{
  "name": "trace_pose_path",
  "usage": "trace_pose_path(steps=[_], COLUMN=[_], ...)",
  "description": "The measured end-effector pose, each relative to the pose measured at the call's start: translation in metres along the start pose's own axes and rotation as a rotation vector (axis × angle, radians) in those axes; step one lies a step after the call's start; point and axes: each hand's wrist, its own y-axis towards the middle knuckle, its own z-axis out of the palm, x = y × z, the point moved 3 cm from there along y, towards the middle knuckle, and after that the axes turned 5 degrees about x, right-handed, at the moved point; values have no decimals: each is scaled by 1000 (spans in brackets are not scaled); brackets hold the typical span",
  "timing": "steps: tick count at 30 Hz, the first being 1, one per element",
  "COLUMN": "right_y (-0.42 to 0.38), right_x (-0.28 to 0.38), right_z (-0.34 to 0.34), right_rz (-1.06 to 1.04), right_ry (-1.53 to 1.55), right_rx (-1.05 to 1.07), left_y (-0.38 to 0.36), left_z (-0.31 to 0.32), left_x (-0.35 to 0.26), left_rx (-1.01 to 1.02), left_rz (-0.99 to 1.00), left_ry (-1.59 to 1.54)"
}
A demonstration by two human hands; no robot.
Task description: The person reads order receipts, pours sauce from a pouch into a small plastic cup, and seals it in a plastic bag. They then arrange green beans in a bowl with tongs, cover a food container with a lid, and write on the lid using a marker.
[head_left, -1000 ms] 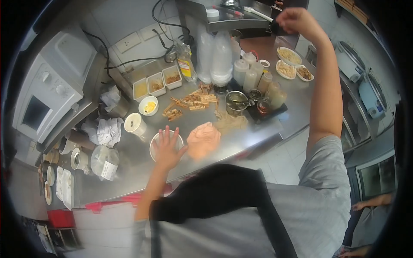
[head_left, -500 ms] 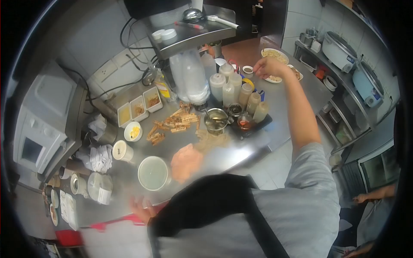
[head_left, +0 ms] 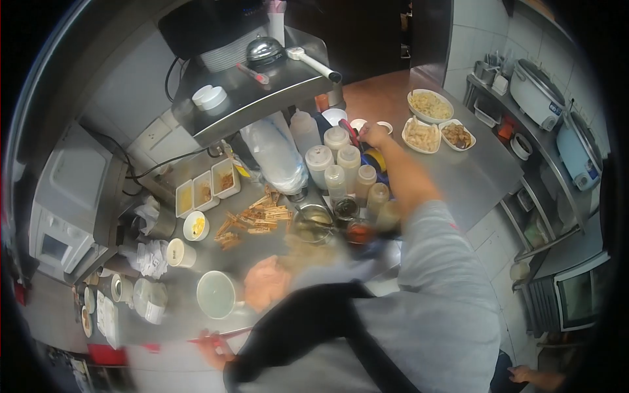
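Note:
My right hand [head_left: 374, 134] reaches across the bottles, its fingers drawn together beside a red-handled tool [head_left: 350, 132] and two small white dishes, one a sauce dish [head_left: 385, 127]. Whether it grips anything is hidden. Just below it sits a roll of yellow tape [head_left: 375, 159]. Squeeze bottles [head_left: 320, 164] stand in a cluster to its left. My left hand [head_left: 215, 350], smeared by motion, is low at the counter's front edge by a thin red strip [head_left: 200, 340]. Above it are a round tub [head_left: 216, 295] and an orange-pink bag [head_left: 267, 283].
Three plates of food, one a fries-like plate [head_left: 430, 106], stand at the far right. Wooden clothespins [head_left: 262, 216] lie mid-counter near a metal pot [head_left: 313, 224]. A raised steel shelf [head_left: 249, 108] overhangs the back. A microwave [head_left: 65, 229] stands left. Another person's hand [head_left: 522, 374] shows lower right.
My right hand has moved left from the food plates to the red-handled tool and small dishes. My left hand stays low by the counter edge. The view has shifted.

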Motion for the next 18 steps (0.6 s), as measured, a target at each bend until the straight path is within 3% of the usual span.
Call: trace_pose_path(steps=[4,9,12,14,15,16,17,18], right_y=[17,10,14,28,9,-13,-39,-74], right_x=[-27,-15,-26,-46,-32,-6,19,60], right_z=[17,14,17,10,-18,-49,-77,-110], right_rz=[-107,-147,-207,-321,-394,-430,-317,-434], right_ry=[185,-55,289,526,556,935,1189,1256], right_rx=[-36,54,-130,-429,-618,-603,-689,-749], left_y=[18,43,45,40,38,39,40,40], left_z=[-1,2,5,3,1,-2,-4,-7], left_x=[-41,-64,-65,-63,-61,-59,-60,-65], left_rx=[-47,32,79,100,107,104,98,82], left_rz=[-235,86,137,111,107,100,91,70], left_ry=[-226,-32,-41,-24,-14,-5,3,-41])
